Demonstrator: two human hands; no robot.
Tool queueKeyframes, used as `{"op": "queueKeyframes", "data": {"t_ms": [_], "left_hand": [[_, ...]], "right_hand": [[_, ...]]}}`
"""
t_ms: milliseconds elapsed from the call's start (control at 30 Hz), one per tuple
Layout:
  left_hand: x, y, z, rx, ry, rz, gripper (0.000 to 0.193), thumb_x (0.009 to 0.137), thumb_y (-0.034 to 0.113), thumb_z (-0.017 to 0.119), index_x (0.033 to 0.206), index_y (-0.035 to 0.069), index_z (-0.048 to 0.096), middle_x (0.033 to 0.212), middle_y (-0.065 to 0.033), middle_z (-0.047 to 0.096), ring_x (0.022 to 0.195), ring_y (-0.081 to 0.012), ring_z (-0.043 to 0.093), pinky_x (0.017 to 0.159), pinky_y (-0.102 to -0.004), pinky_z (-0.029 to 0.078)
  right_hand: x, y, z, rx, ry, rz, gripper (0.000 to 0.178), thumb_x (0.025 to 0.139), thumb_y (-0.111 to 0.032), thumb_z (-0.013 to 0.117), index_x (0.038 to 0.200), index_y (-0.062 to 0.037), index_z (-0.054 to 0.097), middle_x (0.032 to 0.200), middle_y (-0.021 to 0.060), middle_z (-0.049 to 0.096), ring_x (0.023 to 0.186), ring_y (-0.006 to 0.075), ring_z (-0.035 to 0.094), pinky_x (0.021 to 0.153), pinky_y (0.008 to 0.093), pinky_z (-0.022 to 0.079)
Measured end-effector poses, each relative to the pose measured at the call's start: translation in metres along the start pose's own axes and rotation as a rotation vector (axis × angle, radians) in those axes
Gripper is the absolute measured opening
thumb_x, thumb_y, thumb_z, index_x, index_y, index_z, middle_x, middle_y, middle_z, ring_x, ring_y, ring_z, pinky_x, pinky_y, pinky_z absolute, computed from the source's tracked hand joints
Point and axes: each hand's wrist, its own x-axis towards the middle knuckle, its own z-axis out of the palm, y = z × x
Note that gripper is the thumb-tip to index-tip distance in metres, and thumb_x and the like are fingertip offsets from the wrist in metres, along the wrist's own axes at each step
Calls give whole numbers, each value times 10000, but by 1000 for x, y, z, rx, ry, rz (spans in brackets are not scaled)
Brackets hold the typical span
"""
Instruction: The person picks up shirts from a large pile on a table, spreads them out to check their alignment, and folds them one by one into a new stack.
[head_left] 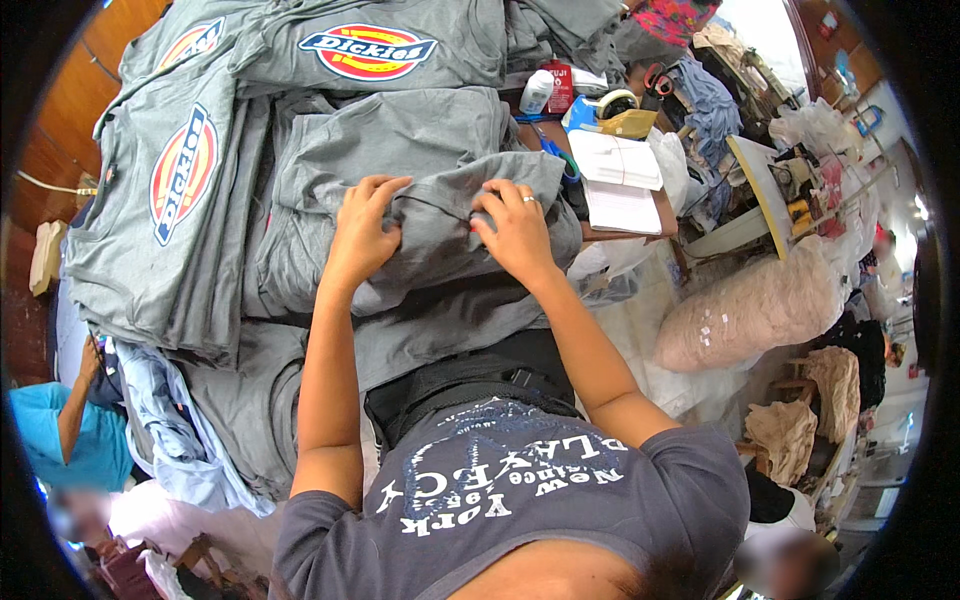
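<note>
A grey T-shirt [440, 190] lies rumpled on top of a stack of grey shirts in front of me. My left hand [365, 228] has its fingers bent over the cloth, with a fold between thumb and fingers. Across from it, my right hand [517, 228], with a ring on one finger, grips the same shirt with curled fingers and thumb. Creases run through the fabric between the two hands. Folded grey shirts with a printed oval emblem [368, 52] are piled beyond and to the left.
Right of the stack are a tape dispenser [612, 112], blue-handled scissors [560, 160], a stack of white paper [615, 160], a white bottle [537, 92] and a red box [560, 88]. A large plastic-wrapped bundle [750, 305] lies farther right. A person in a blue shirt [70, 435] is at lower left.
</note>
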Motion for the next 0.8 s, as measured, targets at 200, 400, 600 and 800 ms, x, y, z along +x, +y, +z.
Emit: {"op": "queueKeyframes", "data": {"t_ms": [200,400,600,800], "left_hand": [[9,9,4,-142,-91,143,429,637,37,613,1057,33,522,955,-155,570,905,-312,531,811,-341,411],[13,61,-3,-260,-407,195,327,697,222,675,701,-42,481,659,-169,484,611,-299,485,561,-343,384],[17,85,-17,-390,-226,-1,227,742,160,641,730,-45,546,648,-77,498,579,-132,461,537,-262,382],[8,135,-42,-183,167,-75,115,770,92,569,761,-22,567,543,-136,462,459,-151,429,463,-272,353]], "right_hand": [[13,-10,-53,1021,-52,421,84,789,-113,560,807,-44,515,730,-5,495,699,73,463,639,206,365],[-17,6,-145,1341,217,397,92,786,-44,582,817,-46,495,733,-45,482,651,21,405,584,154,313],[-29,11,-130,548,441,345,62,759,10,559,812,-17,540,777,28,550,700,111,508,639,219,403],[-27,-92,-93,831,-61,55,167,772,13,487,934,17,528,941,135,568,875,220,557,778,310,432]]}}
